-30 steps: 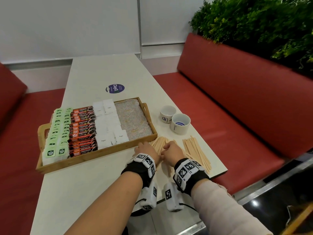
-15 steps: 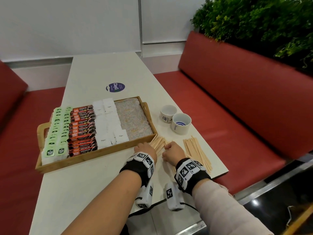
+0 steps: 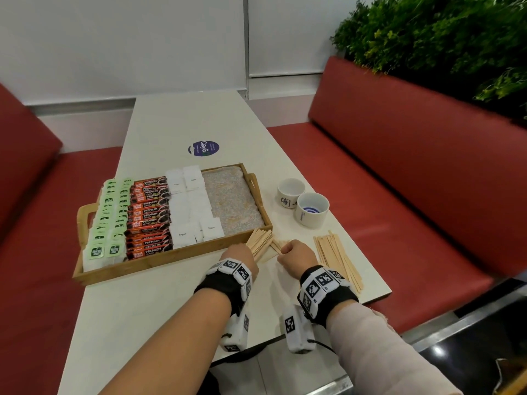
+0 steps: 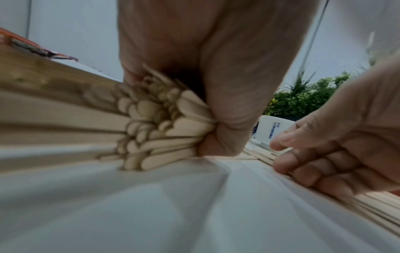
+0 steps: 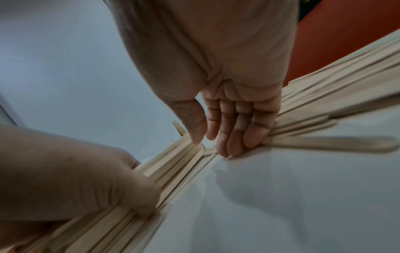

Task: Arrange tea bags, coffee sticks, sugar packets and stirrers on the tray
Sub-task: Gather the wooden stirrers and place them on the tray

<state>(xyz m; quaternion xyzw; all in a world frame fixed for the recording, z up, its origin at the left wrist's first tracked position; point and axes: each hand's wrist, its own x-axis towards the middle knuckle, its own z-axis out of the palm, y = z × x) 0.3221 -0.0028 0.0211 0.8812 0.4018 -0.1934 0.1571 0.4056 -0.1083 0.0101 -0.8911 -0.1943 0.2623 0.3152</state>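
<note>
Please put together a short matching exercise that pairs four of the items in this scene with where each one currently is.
Things:
1. tea bags
2. sugar packets
3. bundle of stirrers
4. two cups

Places:
A. on the table to the right of the tray
B. gripped in the left hand, beside the tray's near right corner
C. at the left end of the tray
D. in the tray, between the coffee sticks and the bare right part

Pairs: 1-C, 2-D, 3-B, 4-A

Even indoor light, blurred wrist views
</note>
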